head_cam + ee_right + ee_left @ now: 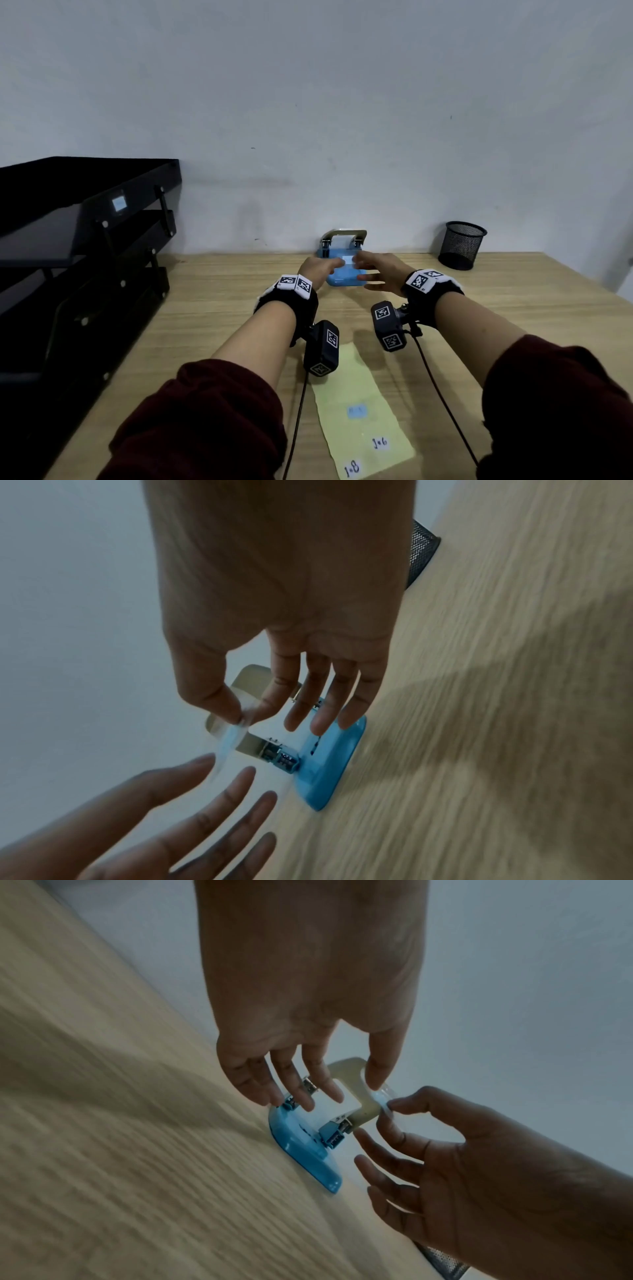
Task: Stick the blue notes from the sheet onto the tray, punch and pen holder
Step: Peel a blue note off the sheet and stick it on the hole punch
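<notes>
The right hand (274, 631) pinched a blue note (229, 737) above the punch (342, 274); the left hand (308, 1015) hovered with fingers loose.

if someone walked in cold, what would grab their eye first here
Probably both hands meeting over the blue punch at the back of the desk: the right hand pinches a small blue note between thumb and forefinger, and the left hand hangs open over the punch. Next, the black tray at left, with a note on its front, and the yellow sheet near the person, with one note left.
</notes>
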Demonstrator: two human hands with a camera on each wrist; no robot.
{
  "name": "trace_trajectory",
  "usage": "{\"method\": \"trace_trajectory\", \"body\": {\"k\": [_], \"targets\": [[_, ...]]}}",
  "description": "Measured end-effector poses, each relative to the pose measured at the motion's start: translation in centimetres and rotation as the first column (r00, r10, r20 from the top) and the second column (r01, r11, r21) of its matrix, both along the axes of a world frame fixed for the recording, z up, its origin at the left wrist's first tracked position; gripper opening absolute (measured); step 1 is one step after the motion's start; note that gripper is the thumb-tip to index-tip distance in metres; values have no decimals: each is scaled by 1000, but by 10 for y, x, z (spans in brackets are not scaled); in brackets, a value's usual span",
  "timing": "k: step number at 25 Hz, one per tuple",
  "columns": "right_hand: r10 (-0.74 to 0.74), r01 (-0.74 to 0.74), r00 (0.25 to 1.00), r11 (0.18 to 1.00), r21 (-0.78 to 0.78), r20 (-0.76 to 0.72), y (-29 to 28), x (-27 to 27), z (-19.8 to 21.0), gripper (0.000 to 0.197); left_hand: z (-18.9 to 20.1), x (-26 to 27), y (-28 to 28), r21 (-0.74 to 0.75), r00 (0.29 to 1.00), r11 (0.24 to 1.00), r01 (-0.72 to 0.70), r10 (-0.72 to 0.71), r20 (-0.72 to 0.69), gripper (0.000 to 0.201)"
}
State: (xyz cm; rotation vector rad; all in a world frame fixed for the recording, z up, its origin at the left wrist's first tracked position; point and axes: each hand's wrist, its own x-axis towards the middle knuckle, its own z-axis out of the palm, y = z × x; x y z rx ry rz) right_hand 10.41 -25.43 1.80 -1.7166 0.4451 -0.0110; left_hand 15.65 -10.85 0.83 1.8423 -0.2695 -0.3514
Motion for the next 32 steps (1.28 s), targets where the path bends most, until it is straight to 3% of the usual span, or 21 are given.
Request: {"method": "trace_trajectory", "body": {"k": [4, 5, 7, 9, 15, 18, 21, 25, 32], "targets": [[-67, 58, 997, 982, -182, -43, -14, 25, -11, 21, -12, 26, -3, 184, 991, 983, -8, -17, 135, 5], [-94, 77, 994, 965, -250, -60, -16, 31, -14, 29, -13, 31, -2, 255, 983, 967, -12, -36, 182, 5], [-128, 83, 987, 929, -361, -100, -20, 41, -18, 41, -16, 40, -3, 373, 962, 928, -8, -95, 257, 23], [-124, 57, 983, 905, -421, -132, -19, 47, -19, 36, -18, 44, -4, 437, 938, 899, 20, -168, 302, 30], [-121, 37, 979, 897, -440, -163, -18, 60, -21, 26, -27, 56, -9, 450, 935, 888, 94, -233, 266, 35], [-125, 38, 977, 899, -436, -171, -20, 63, -22, 35, -25, 54, -9, 519, 920, 840, 156, -315, 234, 44], [-133, 39, 974, 897, -440, -185, -21, 66, -24, 21, -23, 52, -8, 591, 910, 783, 193, -368, 191, 54], [-161, 77, 975, 889, -452, -151, -22, 67, -28, 26, -22, 51, -8, 653, 889, 710, 263, -442, 123, 63], [-176, 92, 976, 867, -490, -129, -21, 72, -34, 27, -23, 52, -14, 732, 848, 624, 274, -515, 122, 64]]}}
